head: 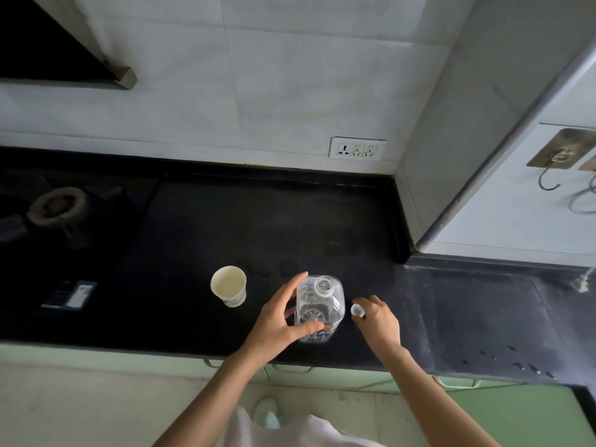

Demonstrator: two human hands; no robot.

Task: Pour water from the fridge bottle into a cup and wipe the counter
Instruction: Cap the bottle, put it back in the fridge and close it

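Bottle (319,309) stands upright and uncapped on the black counter (225,221), near its front edge, and I see its open neck from above. My left hand (283,321) wraps around its left side, thumb across the front near the label, fingers curled round the back, so it grips the bottle. My right hand (379,321) sits just beside the bottle on the right, and its fingers pinch the white cap (357,310); the cap is off the neck and level with the bottle's shoulder. To the left of the bottle, apart from it, a paper cup (229,286) stands upright with its mouth open. Small wet marks (342,245) show on the counter behind the bottle. A stove burner (56,206) lies far left, and a wall socket (357,149) sits on the tiles behind.
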